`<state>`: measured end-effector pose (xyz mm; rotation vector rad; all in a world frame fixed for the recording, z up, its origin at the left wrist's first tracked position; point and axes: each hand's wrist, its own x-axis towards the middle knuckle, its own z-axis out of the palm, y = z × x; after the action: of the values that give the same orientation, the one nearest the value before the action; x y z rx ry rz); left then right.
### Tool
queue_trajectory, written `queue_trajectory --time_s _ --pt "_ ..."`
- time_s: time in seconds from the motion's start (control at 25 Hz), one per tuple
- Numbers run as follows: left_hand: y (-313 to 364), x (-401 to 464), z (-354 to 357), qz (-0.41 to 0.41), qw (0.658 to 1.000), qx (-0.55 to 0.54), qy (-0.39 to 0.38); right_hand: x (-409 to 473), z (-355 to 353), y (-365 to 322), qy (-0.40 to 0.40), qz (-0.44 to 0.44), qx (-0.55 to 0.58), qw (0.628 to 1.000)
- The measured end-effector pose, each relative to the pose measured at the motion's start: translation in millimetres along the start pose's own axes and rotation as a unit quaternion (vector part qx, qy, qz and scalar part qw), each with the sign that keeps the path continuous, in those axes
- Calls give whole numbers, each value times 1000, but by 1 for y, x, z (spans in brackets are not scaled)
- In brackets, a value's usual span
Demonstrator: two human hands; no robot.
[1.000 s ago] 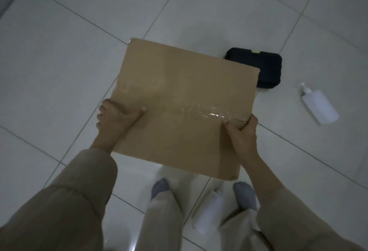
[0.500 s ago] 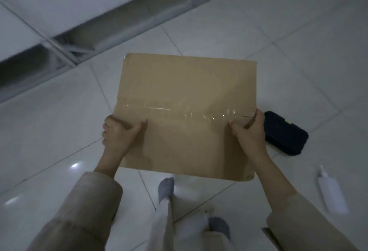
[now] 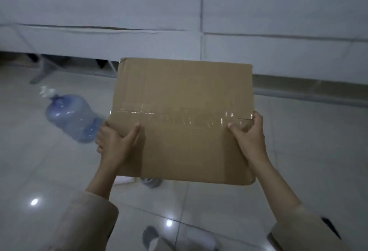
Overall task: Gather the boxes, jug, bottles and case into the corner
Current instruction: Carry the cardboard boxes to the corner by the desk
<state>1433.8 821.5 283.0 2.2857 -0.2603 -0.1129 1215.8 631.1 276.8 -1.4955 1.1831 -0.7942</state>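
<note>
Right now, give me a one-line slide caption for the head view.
Both hands, left and right, carry a taped cardboard box above the tiled floor; a blue water jug lies beyond.

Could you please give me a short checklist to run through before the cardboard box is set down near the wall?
1. Left hand grips the cardboard box: ok.
2. Right hand grips the opposite edge: ok.
3. Box held level, tape seam closed: ok.
4. Blue jug lies on its side left of the path: not ok.
5. Floor directly under the box: cannot tell, hidden.
</note>
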Motion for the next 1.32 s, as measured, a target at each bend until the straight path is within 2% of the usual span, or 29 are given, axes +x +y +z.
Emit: queue_trajectory --time_s 0.12,0.28,0.48,0.64,0.8,0.96,1.04,1.32 --pt "-46 -4 -106 -55 993 -24 103 -48 69 -62 -105 -61 -6 993" --pt "-128 -16 -235 -121 972 -44 199 -132 174 -116 -228 -117 -15 966" --pt "-243 -48 -387 -211 928 -33 307 -265 318 -147 -360 -139 -28 922" --pt "-323 -81 -482 -281 876 -22 392 -370 418 -156 -463 -149 -36 873" --pt "-374 -113 -535 -348 822 -4 450 -445 486 -157 -551 -163 -46 817" --pt "-416 -132 -560 -426 743 -10 515 -504 556 -165 -633 -173 -69 751" --pt "-430 -135 -565 -452 719 -14 527 -526 590 -167 -659 -175 -73 728" --pt "-469 -149 -579 -524 586 -57 615 -624 694 -184 -783 -221 -96 573"
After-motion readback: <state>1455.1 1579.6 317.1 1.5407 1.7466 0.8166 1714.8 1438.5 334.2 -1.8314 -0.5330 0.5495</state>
